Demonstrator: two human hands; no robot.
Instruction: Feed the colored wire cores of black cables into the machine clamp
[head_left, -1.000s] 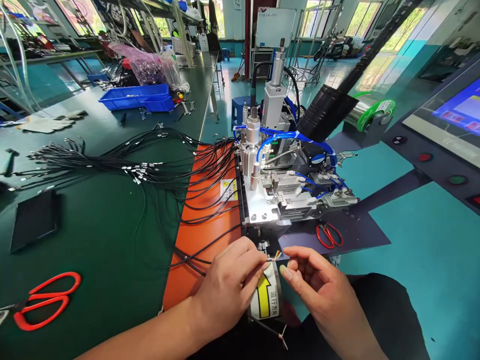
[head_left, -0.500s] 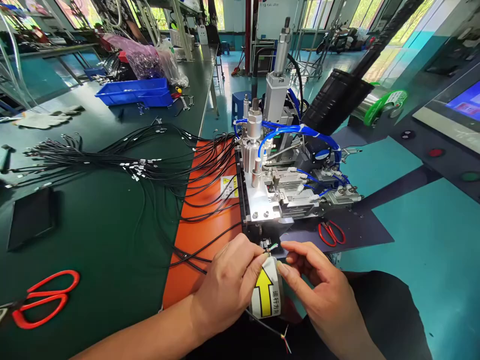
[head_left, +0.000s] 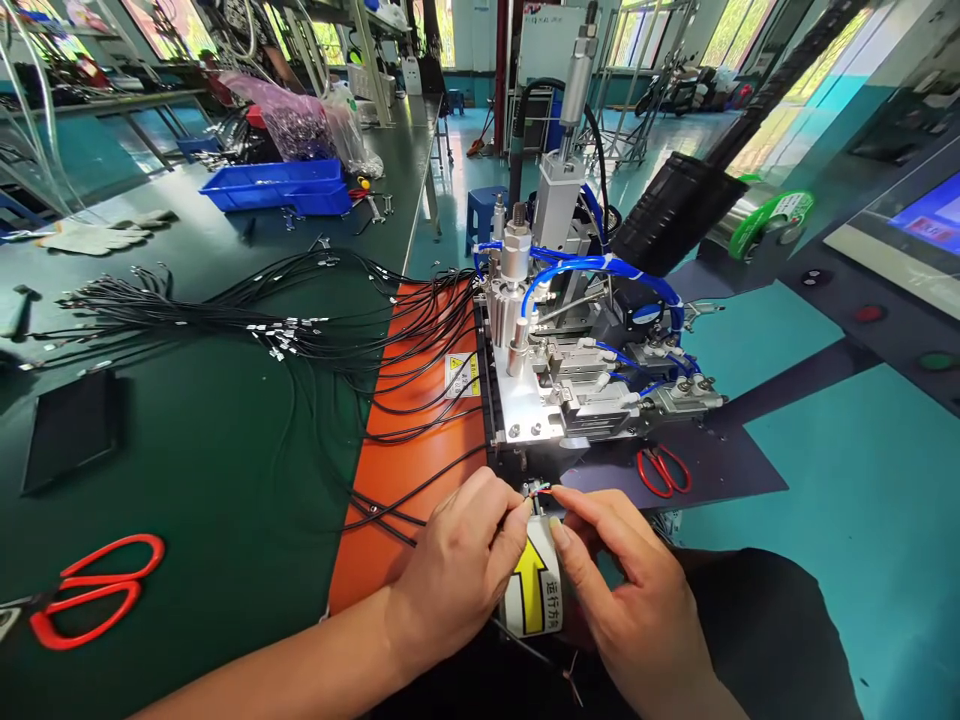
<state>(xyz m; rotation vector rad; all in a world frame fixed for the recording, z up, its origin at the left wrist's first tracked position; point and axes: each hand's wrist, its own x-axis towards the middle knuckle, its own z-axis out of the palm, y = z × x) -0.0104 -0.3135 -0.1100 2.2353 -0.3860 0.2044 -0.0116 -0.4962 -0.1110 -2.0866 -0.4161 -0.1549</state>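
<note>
My left hand [head_left: 472, 565] is closed in a pinch on a thin black cable, whose end shows small coloured wires [head_left: 539, 490] fanned out past the fingertips. Facing it, my right hand [head_left: 630, 580] has thumb and index finger apart, the index tip at the wire ends. Below the fingertips is a rounded part with a white label bearing a yellow arrow [head_left: 532, 590]. Another length of black cable [head_left: 529, 652] comes out under my left hand, its split wires hanging low. Just beyond my fingers stands a metal machine with pneumatic cylinders [head_left: 525, 400].
Bundled black cables [head_left: 202, 315] lie across the green bench and an orange mat [head_left: 405, 400]. Red-handled scissors [head_left: 97, 590] lie at left, another red-handled pair [head_left: 664, 470] beside the machine. A blue bin [head_left: 277, 187] stands behind; a solder spool [head_left: 772, 220] and button panel [head_left: 900, 320] are right.
My right hand has moved slightly left, bringing its index fingertip to the coloured wires. The wires now point more sideways. My left hand keeps its pinch; the view has shifted slightly.
</note>
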